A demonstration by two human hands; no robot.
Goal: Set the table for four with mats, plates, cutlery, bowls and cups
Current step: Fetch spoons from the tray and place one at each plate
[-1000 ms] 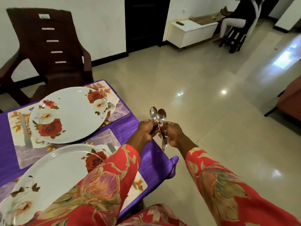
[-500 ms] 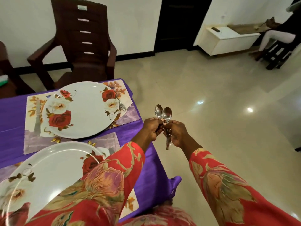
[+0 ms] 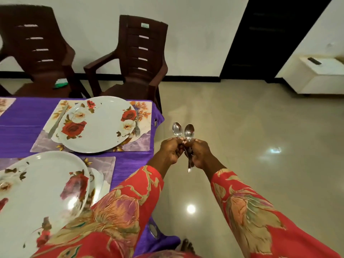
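Note:
Two steel spoons stand bowls-up off the table's right edge, over the floor. My left hand (image 3: 172,149) grips the left spoon (image 3: 177,129) and my right hand (image 3: 200,153) grips the right spoon (image 3: 189,131); the handles cross between my fists. On the purple tablecloth (image 3: 24,123) a floral mat (image 3: 143,144) carries a rose-patterned plate (image 3: 98,127), with a knife (image 3: 57,121) to its left and a fork (image 3: 137,125) to its right. A nearer plate (image 3: 42,189) lies on a second mat (image 3: 106,164), partly hidden by my left sleeve.
Two dark brown plastic chairs (image 3: 141,58) (image 3: 37,53) stand behind the table against the wall. Another mat's corner (image 3: 5,105) shows at the far left. A low white cabinet (image 3: 316,75) sits at the back right beside a dark doorway. Glossy tiled floor spreads to the right.
The view has swung left, bringing a second chair into sight. My hands still hold the spoons together in the same pose, slightly spread apart at the bowls.

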